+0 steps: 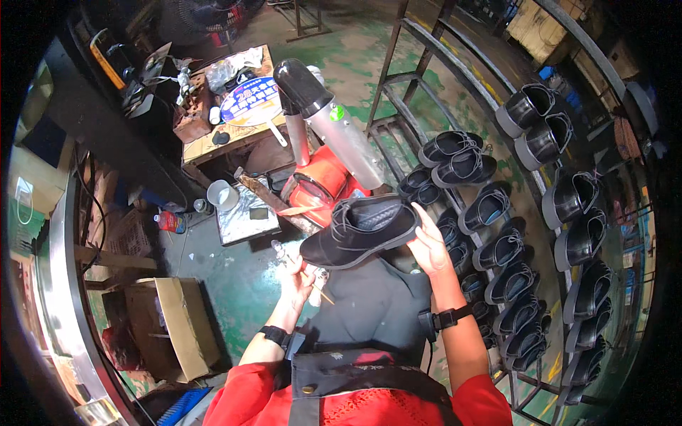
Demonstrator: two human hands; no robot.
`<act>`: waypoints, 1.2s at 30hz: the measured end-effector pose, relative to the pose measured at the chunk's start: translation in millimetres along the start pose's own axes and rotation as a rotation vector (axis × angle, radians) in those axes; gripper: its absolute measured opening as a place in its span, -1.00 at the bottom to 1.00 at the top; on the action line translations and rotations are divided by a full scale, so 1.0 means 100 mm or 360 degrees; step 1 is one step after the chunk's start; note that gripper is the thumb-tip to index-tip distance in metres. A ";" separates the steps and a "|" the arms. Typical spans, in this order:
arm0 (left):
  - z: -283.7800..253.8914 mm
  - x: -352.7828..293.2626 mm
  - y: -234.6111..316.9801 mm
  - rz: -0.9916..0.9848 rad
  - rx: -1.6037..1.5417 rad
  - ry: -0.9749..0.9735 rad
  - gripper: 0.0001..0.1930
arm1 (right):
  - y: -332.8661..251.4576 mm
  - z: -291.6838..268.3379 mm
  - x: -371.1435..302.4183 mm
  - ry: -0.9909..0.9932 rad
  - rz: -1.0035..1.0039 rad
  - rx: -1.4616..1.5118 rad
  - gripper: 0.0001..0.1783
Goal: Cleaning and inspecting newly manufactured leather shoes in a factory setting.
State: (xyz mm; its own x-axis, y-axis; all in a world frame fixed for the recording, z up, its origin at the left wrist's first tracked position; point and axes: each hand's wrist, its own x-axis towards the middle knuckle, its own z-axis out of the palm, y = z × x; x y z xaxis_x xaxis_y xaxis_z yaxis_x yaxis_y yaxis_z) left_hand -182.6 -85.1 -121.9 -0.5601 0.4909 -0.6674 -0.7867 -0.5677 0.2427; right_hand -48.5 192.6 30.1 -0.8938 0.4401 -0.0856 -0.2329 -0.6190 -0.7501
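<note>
A black lace-up shoe point(361, 233) is held up in front of me, its toe to the left and its opening facing up. My right hand point(430, 245) grips it around the heel and sole edge. Close under the toe, my left hand point(295, 280) is closed on a thin wooden stick point(325, 294), which slants down to the right out of the fingers. Whether the left fingertips touch the toe, I cannot tell. Just behind the shoe stand a red machine part point(317, 186) and a slanted silver tube point(348, 145) with a black cap.
To my right, metal racks point(408, 135) carry several black lace-up shoes point(513, 245). A white-topped stand point(246, 220) with a plastic cup point(223, 195) is at the left, beyond it a cluttered wooden table point(202, 150) with a hand fan point(250, 104). An open cardboard box point(186, 326) sits lower left.
</note>
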 end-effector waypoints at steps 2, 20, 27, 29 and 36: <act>0.17 -0.02 -0.04 0.0033 0.0063 0.0097 -0.88 | -0.07 -0.06 -0.04 -0.0029 -0.0044 0.0041 -0.20; 1.01 -0.02 -0.14 0.0230 0.0589 -0.0389 -0.57 | -0.30 -0.65 -0.07 0.0229 -0.0121 0.0281 -0.33; 1.36 -0.13 -0.07 0.0396 0.0751 -0.0558 -0.39 | -0.37 -0.66 0.18 0.0617 -0.0077 0.0138 -0.50; 1.40 -0.10 -0.08 0.0395 0.0769 -0.0585 -0.40 | -0.39 -0.73 0.24 0.0539 -0.0153 0.0158 -0.50; 1.38 -0.08 0.00 0.0381 0.0687 -0.0698 -0.44 | -0.45 -0.50 0.42 0.0554 -0.0298 0.0265 -0.49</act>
State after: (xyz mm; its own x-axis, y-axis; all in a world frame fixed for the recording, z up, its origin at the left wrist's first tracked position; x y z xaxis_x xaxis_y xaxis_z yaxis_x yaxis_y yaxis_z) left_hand -213.8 2.2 -19.5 -0.7146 0.6594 -0.2335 -0.6096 -0.4233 0.6703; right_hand -56.1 271.7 27.4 -0.6544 0.7304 -0.1957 -0.4631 -0.5917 -0.6598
